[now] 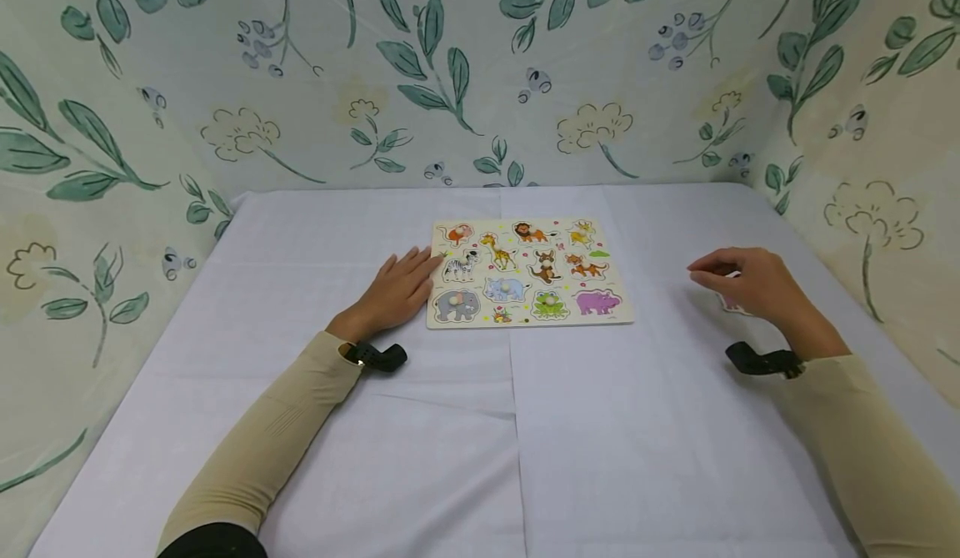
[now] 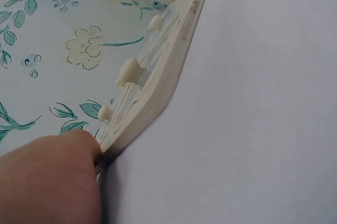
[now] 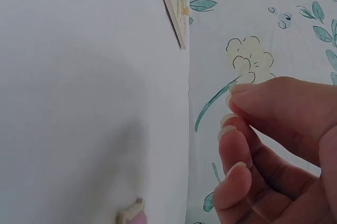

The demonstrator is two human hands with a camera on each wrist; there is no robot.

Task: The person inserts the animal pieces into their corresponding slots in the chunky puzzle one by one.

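Observation:
A wooden animal knob puzzle board [image 1: 525, 327] lies on the white cloth. My left hand [image 1: 397, 287] rests palm down at its left side, fingertips at the board's edge. In the left wrist view, part of that hand [image 2: 52, 176] is against the board's corner, and pale knobs [image 2: 129, 72] stick up from the board. To the right of the board, my right hand [image 1: 761, 291] hovers with bent fingers, thumb close to the index fingertip and nothing between them. Below it lies a small pink-purple puzzle piece [image 1: 733, 304], mostly hidden by the hand; its pale wooden edge shows in the right wrist view.
On the board are an elephant [image 1: 457, 305], a frog [image 1: 550, 304] and several other animals, plus a flat purple hippo shape [image 1: 597, 302] at the lower right. The white tablecloth [image 1: 420, 458] has fold lines. Leaf-patterned curtains [image 1: 450, 149] stand behind and at both sides.

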